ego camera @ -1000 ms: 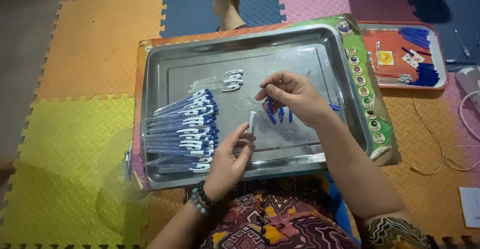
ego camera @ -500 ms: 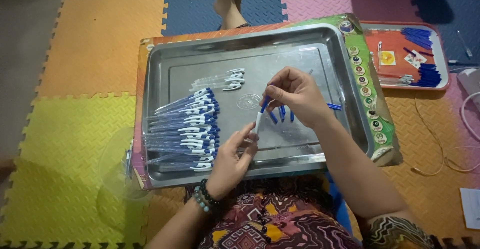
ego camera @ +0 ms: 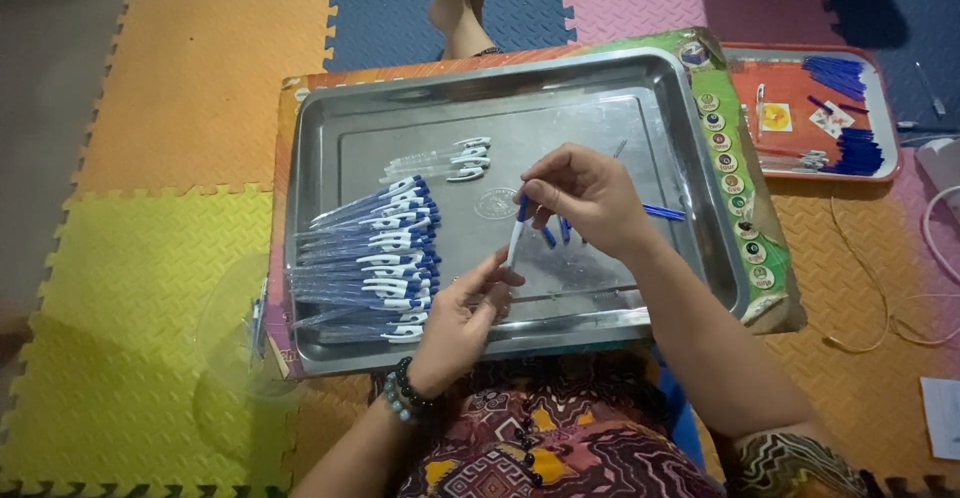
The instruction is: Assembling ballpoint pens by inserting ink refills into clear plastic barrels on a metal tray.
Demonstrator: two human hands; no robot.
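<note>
Over the steel tray (ego camera: pixel 340 138), slim clear pen (ego camera: pixel 514 240) between fingers (ego camera: pixel 532 191)

Interlocking foam floor mats (ego camera: pixel 190 88) cover the ground in orange, yellow, blue, pink and green squares, their toothed edges locking together. A strip of bare grey floor (ego camera: pixel 60 48) shows at far left. A white cable (ego camera: pixel 900 288) loops across the orange mat at right, beside the corner of a white sheet of paper (ego camera: pixel 943 416). Light falls evenly and softly, though its source, possibly overhead, lies outside the view.
</note>
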